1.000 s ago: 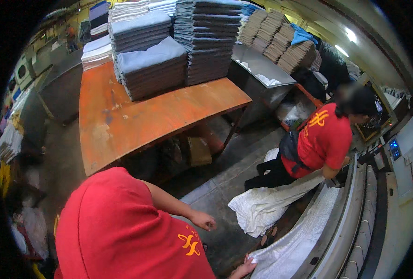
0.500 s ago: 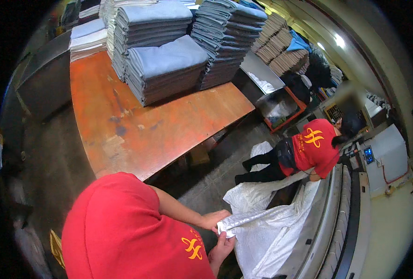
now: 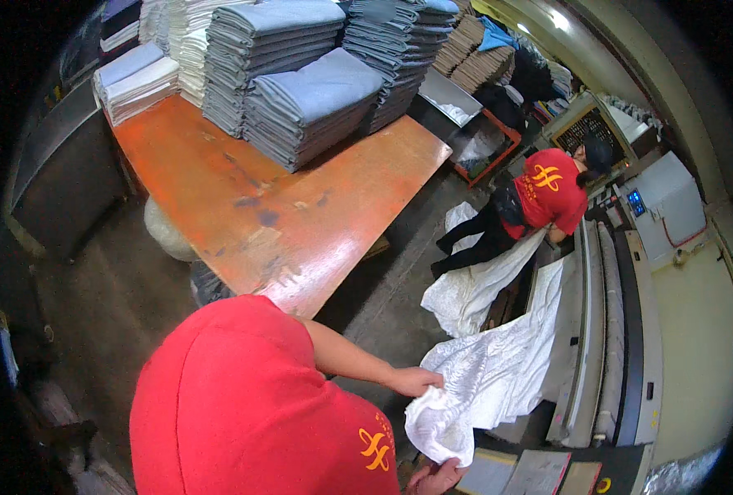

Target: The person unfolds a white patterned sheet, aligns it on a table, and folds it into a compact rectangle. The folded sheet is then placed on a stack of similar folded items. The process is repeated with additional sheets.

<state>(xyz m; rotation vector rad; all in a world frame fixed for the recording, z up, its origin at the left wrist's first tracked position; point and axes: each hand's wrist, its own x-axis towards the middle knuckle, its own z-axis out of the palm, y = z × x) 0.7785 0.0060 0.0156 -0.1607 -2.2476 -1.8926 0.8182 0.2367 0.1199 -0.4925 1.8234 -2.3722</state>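
A long white cloth (image 3: 511,351) with a shiny, textured surface stretches from my hands to the long flat machine on the right. My left hand (image 3: 416,381) is closed on its near upper edge. Lower in the view, my right hand (image 3: 439,477) pinches a lower corner of the same cloth, and part of that hand is cut off by the picture's lower edge. The fabric hangs bunched and curved between my two hands. Another person (image 3: 544,194) in a red shirt leans over the machine's far end, beside a second trailing length of white cloth (image 3: 473,289).
The roller machine (image 3: 585,330) runs along the right, with a control screen (image 3: 635,203) at its far end. An orange-topped table (image 3: 300,214) at the left bears tall stacks of folded grey-blue cloths (image 3: 317,107). A red-edged bin (image 3: 492,148) stands behind the other person.
My hands have moved apart, the right one lower, spreading the cloth's edge between them. The cloth's near end has shifted right. My view has turned somewhat.
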